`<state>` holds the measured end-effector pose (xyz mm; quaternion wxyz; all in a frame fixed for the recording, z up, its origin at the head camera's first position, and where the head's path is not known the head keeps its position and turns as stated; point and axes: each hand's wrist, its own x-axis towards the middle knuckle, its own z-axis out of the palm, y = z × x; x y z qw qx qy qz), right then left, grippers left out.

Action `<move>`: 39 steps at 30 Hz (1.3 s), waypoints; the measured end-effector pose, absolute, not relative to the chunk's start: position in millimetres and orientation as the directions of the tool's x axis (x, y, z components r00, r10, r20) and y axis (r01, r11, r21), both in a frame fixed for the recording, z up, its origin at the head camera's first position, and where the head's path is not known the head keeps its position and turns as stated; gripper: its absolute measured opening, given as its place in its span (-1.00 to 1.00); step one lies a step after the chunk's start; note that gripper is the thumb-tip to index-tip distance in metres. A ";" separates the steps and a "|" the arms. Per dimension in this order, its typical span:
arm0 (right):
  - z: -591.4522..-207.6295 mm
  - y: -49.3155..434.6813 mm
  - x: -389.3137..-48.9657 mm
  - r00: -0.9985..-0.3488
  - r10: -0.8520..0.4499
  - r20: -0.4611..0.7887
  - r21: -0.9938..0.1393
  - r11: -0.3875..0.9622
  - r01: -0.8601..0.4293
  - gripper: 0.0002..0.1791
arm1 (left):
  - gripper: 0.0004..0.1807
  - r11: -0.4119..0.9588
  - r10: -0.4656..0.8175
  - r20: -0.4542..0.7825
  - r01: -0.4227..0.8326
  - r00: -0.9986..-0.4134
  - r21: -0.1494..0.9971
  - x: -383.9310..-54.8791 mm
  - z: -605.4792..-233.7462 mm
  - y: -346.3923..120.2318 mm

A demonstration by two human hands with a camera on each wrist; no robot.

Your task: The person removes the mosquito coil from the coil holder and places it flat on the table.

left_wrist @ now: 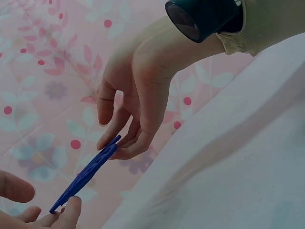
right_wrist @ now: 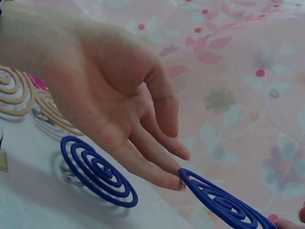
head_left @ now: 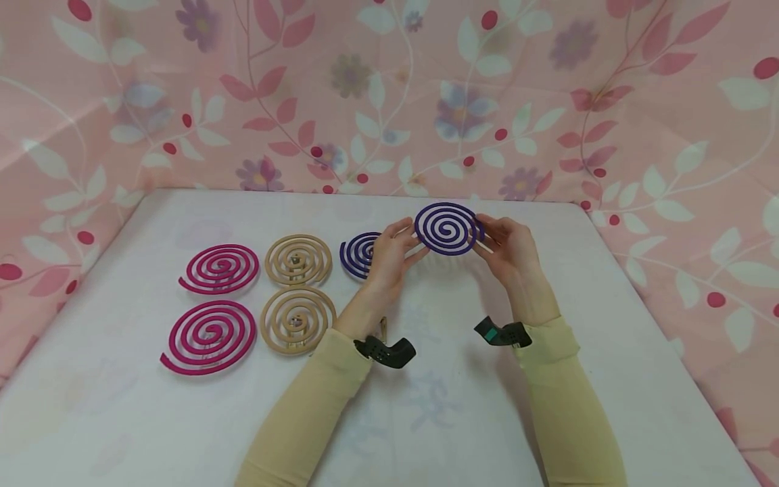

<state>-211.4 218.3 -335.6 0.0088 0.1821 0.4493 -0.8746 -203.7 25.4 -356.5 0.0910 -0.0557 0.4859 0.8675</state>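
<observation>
Blue-violet flat spiral coil (head_left: 447,228) of smooth, thin strand hangs directly between the two hands, above the tabletop (head_left: 645,419) near its far edge. I judge the hand-to-hand line to matter most: the coil lies just right of the left hand (head_left: 389,260) and just left of the right hand (head_left: 511,250), touching both, so neither is nearer. Being round, it has no real long axis; I see its width run from one hand to the other. Each hand pinches an opposite part of the rim with its fingers. Evenly spaced loops wind in to a small centre, and the wrist views show it thin in profile.
</observation>
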 end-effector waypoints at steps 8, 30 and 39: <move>-347.2 221.6 -217.1 -0.915 0.179 -0.361 -0.799 -0.566 0.205 -0.71 | -0.45 -0.457 0.138 -0.200 -0.242 -0.970 0.856 -204.8 -364.5 28.4; -379.7 231.6 -229.9 -0.908 0.249 -0.338 -0.908 -0.341 0.244 -0.65 | -0.31 -0.201 0.137 -0.206 -0.231 -0.969 0.952 -207.7 -388.4 33.5; -389.8 228.5 -233.5 -0.897 0.316 -0.309 -0.927 -0.311 0.210 -0.52 | -0.28 -0.054 0.202 -0.197 -0.212 -0.959 0.976 -207.6 -390.2 36.4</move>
